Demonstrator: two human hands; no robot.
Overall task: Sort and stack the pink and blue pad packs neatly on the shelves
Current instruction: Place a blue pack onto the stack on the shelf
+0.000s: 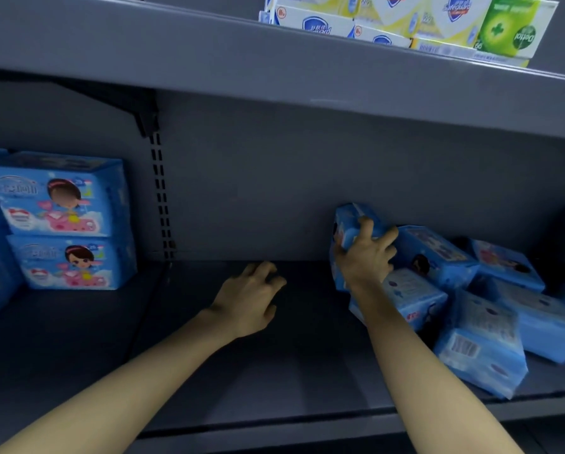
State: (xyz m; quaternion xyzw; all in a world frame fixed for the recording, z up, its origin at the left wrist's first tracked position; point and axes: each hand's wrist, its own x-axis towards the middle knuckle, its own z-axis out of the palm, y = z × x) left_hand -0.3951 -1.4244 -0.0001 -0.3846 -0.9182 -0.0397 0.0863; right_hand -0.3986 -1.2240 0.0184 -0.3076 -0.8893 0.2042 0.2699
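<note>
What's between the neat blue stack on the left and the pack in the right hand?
Only the left hand, holding nothing, over bare shelf. The slotted upright stands behind. The head view shows no packs there.

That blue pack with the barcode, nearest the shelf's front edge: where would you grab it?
Likely across its narrow width at the barcode end, coming from the front and above. The barcode pack lies tilted at the pile's front with that end free, while other packs crowd its far side. The right hand grips a second pack; the left hand is free.
</note>
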